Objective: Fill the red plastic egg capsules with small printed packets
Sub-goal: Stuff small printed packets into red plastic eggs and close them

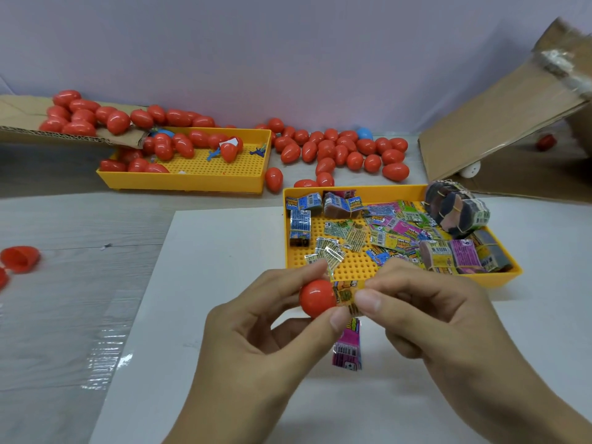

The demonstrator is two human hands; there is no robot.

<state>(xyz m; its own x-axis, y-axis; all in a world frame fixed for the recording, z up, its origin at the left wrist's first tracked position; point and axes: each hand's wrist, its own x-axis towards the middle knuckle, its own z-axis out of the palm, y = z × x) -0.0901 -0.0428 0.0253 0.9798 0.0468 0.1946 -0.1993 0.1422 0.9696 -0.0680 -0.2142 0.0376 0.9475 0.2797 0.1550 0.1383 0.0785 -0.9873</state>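
Note:
My left hand grips a red egg capsule half between thumb and fingers, low in the middle of the view. My right hand pinches a small printed packet right at the capsule's open side. A pink packet hangs just below, between the two hands; which hand holds it is unclear. Just behind the hands stands a yellow tray with several loose packets and banded bundles.
A second yellow tray at the back left holds red eggs. More red eggs lie along the wall, some on a cardboard flap. An open red capsule half lies far left. A cardboard box leans at right.

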